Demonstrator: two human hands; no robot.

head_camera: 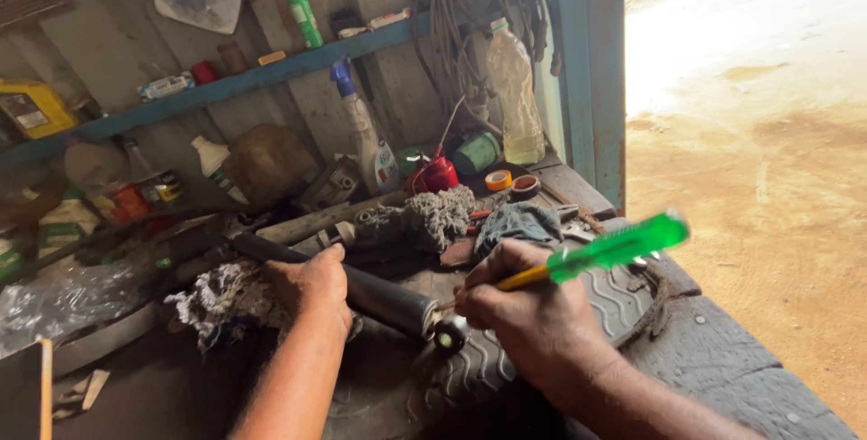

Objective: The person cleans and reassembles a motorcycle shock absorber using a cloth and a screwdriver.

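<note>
A dark cylinder [361, 291] is gripped by the left hand [312, 286] on a tyre [578, 313]; a green-handled screwdriver [596, 255], clasped in the right hand [533, 313], is apparently worked at its end, unfinished

Two hands were in view, the left hand [312, 285] and the right hand [524, 309]. There was one dark cylinder [379, 297], one screwdriver with a green handle [614, 248] and one tyre [632, 332]. Two rolls of tape lay on the desk, an orange one [498, 180] and a dark one [525, 186]. One large clear bottle [515, 97], one spray bottle [366, 133], one green bottle [304, 15] and one yellow can [34, 107] could be counted. Smaller items in the clutter were too jumbled to count.
</note>
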